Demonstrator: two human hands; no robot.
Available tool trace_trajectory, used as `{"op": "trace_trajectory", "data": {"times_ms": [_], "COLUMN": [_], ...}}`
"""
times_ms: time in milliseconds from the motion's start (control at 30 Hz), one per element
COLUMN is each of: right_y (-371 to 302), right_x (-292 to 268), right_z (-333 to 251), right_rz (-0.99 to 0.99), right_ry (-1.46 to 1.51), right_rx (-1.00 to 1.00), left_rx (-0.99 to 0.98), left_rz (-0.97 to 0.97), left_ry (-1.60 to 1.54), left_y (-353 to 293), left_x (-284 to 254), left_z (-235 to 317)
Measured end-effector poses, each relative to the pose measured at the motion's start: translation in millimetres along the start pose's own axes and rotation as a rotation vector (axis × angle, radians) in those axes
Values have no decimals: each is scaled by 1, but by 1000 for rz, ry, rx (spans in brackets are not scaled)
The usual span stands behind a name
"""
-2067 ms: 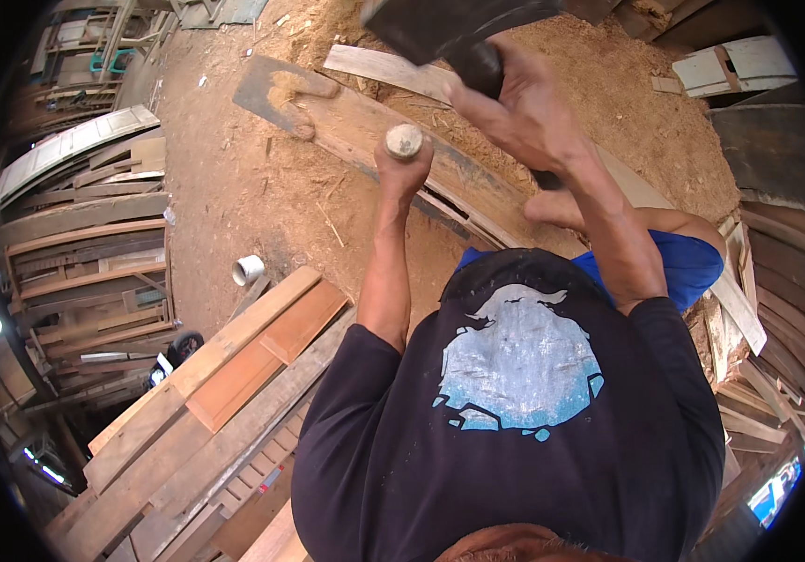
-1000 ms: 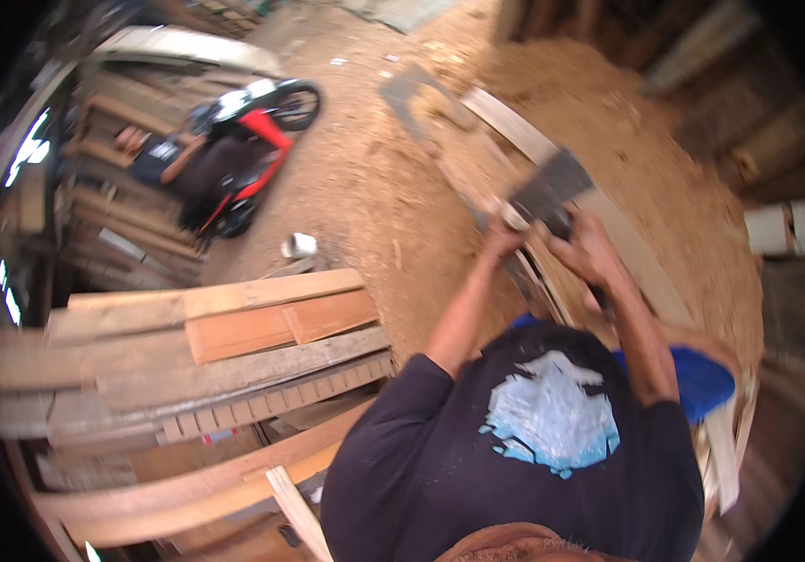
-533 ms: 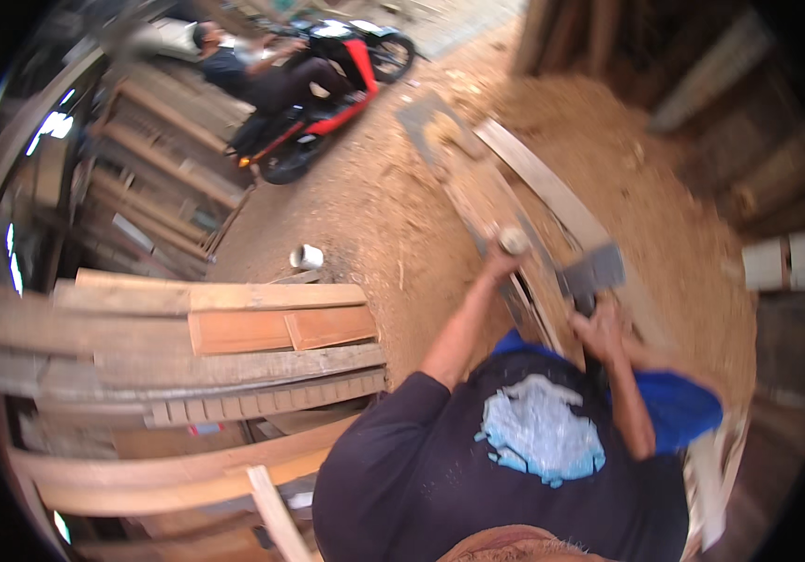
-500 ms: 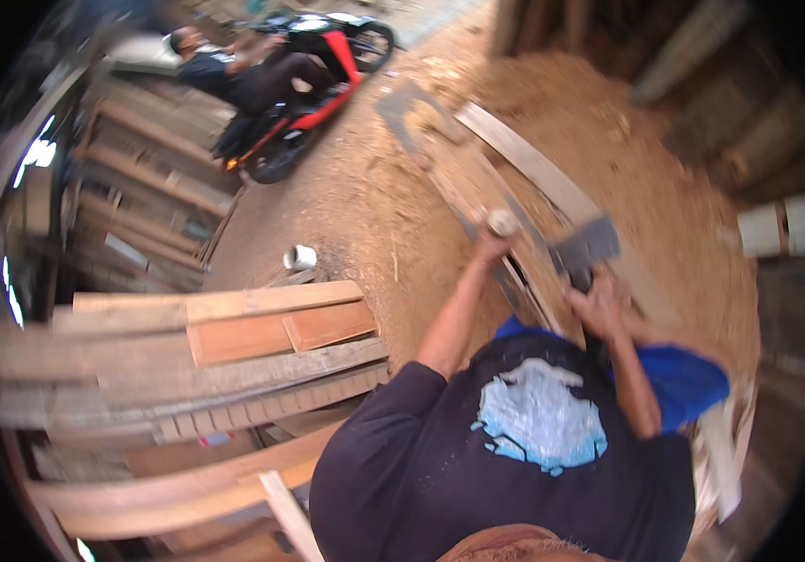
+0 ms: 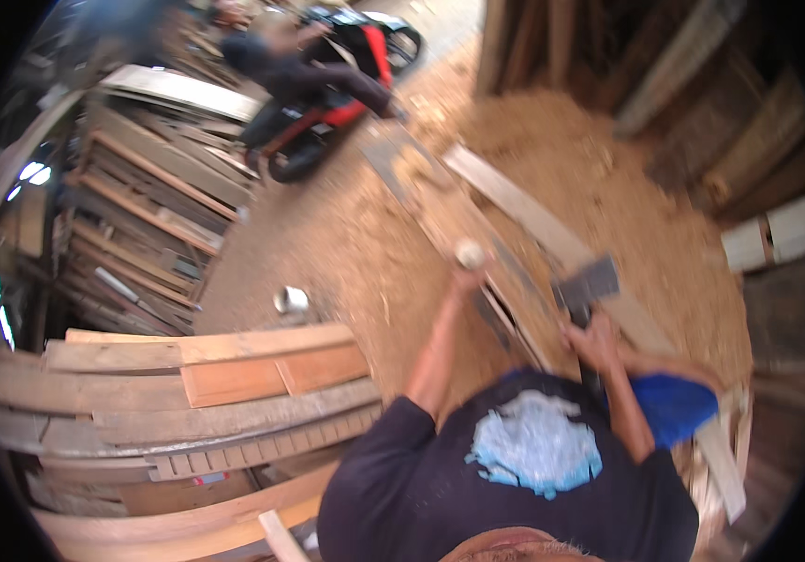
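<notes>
My left hand (image 5: 464, 278) is closed around a round piece of pale wood (image 5: 469, 253), seen nearly end-on above the left edge of a long wooden bench (image 5: 463, 217). My right hand (image 5: 597, 343), to the right of the bench, grips the handle of a hatchet (image 5: 591, 283). Its broad dark blade points away from me and to the right. A gap separates the blade from the pale wood. At the far end of the bench sits a rough wooden block (image 5: 413, 170). The lower part of the left-hand piece is hidden.
A pale board (image 5: 515, 201) lies right of the bench on sawdust-covered ground (image 5: 355, 244). Stacked planks (image 5: 234, 384) fill the left side, near a white can (image 5: 291, 300). Blue cloth (image 5: 672, 407) is beside my right forearm. A person (image 5: 290, 75) sits on a red-black motorbike (image 5: 346, 108).
The view has shifted, so most things appear lower. Both hands keep their grips. The person on the motorbike has stretched a leg toward the bench's far end.
</notes>
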State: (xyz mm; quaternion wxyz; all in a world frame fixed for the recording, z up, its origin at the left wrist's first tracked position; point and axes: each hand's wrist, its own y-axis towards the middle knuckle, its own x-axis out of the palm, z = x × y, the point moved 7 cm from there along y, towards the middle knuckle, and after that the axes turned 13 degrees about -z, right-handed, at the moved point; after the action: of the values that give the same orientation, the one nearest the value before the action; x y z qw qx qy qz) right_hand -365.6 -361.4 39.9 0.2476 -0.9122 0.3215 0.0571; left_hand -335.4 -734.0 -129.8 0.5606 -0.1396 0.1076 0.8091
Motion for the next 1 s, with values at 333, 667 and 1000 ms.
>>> {"op": "trace_trajectory", "data": {"times_ms": [333,667,1000], "right_y": [-19,-29,-17], "right_x": [-22,-36,-28], "right_z": [1,21,45], "right_rz": [120,276,276], "right_ry": [254,255,199], "right_rx": [-7,-25,-39], "left_rx": [-7,69,108], "left_rz": [10,92,106], "left_ry": [-101,-140,-75], "left_y": [-30,-30,-27], "left_x": [39,48,55], "left_z": [126,133,122]}}
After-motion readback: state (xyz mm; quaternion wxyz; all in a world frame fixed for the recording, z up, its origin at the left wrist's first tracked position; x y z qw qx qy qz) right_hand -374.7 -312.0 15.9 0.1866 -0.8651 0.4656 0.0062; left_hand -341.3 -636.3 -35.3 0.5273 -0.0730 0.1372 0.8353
